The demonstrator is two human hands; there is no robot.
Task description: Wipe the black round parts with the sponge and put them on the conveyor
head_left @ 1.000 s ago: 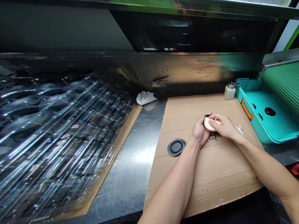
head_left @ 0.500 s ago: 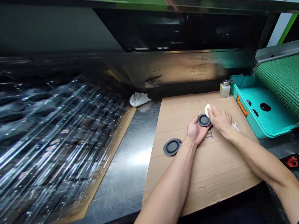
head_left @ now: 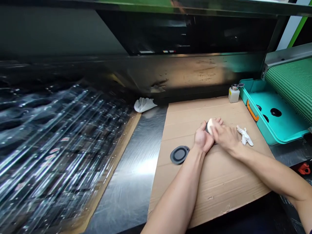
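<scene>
In my left hand (head_left: 202,137) lies a dark grey round part (head_left: 207,127), mostly covered now. My right hand (head_left: 225,134), slightly blurred, grips a cream-coloured round pad (head_left: 210,126) and presses it over that part. A second dark grey disc (head_left: 179,154), with a raised ring and a small tab, rests on the cardboard sheet (head_left: 216,182) left of my left forearm. To the right of my right hand lies a crumpled white glove or cloth (head_left: 245,136).
A small white bottle with a metal top (head_left: 234,93) stands at the cardboard's back right. Beside it is a turquoise tray (head_left: 273,140) with black round pieces, under a green conveyor belt (head_left: 291,76). Plastic-wrapped stacked trays (head_left: 60,156) fill the left. White crumpled tissue (head_left: 144,105) lies behind.
My right hand has moved left and down, bringing the pad from the dark part's upper edge onto its face. More of the white glove or cloth shows.
</scene>
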